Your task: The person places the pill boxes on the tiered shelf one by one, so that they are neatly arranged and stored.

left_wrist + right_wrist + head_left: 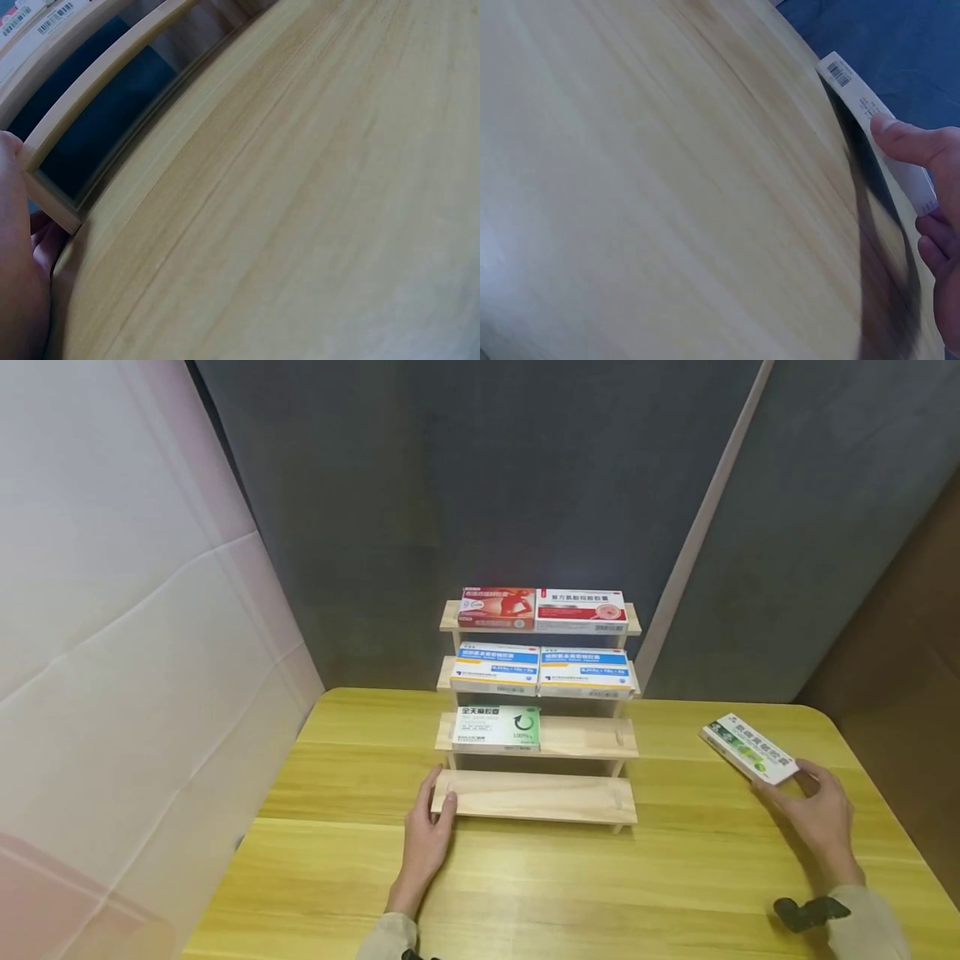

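My right hand pinches a white and green medicine box by its near end, at the right side of the table. In the right wrist view the thumb lies along the edge of the box, and a shadow shows beneath it. At the centre stands a stepped wooden rack with several tiers. Its lowest tier is gripped at the left end by my left hand. One white and green capsule box sits on the left half of the tier above.
Two blue and white boxes lie side by side one tier higher. A red box and a white and red box occupy the top tier. Behind the wooden table hangs a dark grey curtain; a pale wall covering borders the left.
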Action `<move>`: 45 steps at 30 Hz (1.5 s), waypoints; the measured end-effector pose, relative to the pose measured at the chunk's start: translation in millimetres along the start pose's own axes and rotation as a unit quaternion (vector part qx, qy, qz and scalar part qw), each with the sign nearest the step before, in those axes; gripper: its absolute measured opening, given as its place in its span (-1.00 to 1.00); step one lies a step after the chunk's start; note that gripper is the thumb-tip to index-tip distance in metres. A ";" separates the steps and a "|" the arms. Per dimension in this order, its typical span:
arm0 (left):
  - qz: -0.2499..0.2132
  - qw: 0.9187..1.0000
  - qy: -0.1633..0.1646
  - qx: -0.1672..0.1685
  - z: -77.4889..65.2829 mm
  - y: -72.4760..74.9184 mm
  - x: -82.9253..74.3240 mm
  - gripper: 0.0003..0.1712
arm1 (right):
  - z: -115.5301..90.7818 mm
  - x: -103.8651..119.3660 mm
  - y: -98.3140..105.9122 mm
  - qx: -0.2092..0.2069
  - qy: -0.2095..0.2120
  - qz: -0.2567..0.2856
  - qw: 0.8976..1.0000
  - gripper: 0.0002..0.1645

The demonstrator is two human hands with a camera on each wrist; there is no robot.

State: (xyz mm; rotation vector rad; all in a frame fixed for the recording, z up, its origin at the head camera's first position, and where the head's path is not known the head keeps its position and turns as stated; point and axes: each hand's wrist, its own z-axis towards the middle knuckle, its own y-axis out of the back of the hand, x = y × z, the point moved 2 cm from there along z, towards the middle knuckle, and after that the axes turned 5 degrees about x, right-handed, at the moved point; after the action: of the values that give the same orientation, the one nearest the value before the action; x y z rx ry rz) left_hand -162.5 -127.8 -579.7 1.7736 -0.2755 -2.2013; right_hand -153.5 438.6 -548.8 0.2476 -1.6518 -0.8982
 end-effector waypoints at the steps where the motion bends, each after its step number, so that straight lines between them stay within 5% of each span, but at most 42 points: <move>1: -0.002 1.000 0.000 0.000 -0.2 0.0 -0.2 -0.41 | -0.5 0.8 0.0 -0.005 -0.003 -0.001 1.000 0.09; 33: -0.009 1.000 0.001 0.002 0.3 0.1 -3.3 -0.38 | -16.9 25.4 -3.8 -0.087 -0.011 0.026 0.996 -0.03; 45: -0.015 1.000 0.003 0.005 0.2 1.6 -0.3 -0.39 | -25.2 38.4 -5.8 -0.089 -0.011 0.056 0.994 -0.06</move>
State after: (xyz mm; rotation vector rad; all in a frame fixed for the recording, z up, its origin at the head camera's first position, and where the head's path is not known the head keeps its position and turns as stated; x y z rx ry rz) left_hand -162.5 -129.2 -578.9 1.8004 -0.2611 -2.2181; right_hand -143.8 401.0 -523.5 0.0228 -1.5781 -0.9578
